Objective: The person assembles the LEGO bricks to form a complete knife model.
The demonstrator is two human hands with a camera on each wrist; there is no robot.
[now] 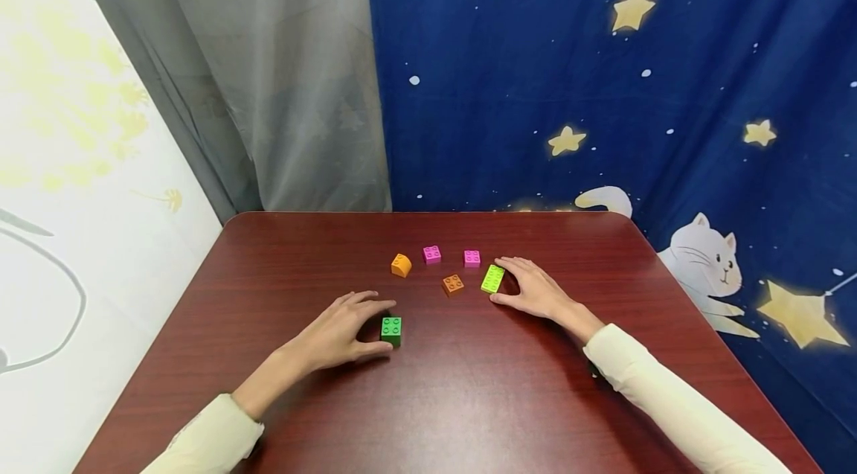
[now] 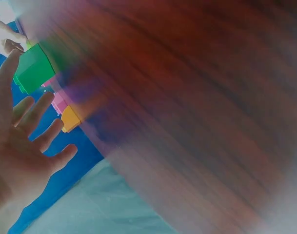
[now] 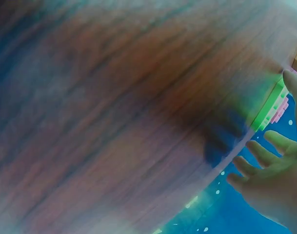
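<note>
A dark green brick (image 1: pixel 391 331) with studs on top stands on the table between the spread thumb and fingers of my left hand (image 1: pixel 341 332). In the left wrist view that green brick (image 2: pixel 35 68) shows beyond the thumb, and the fingers are spread apart. My right hand (image 1: pixel 535 289) reaches around a longer lime green brick (image 1: pixel 492 279), with the thumb by its near end and the forefinger by its far end. The right wrist view shows the lime brick (image 3: pixel 270 105) flat on the table, beside loosely extended fingers.
Beyond the hands lie an orange brick with a curved top (image 1: pixel 401 265), a pink brick (image 1: pixel 431 254), a second pink brick (image 1: pixel 472 258) and a brown-orange brick (image 1: pixel 453 284). The dark red wooden table (image 1: pixel 482 399) ends at a grey curtain (image 1: pixel 315 87) and a blue starry curtain (image 1: pixel 495 87).
</note>
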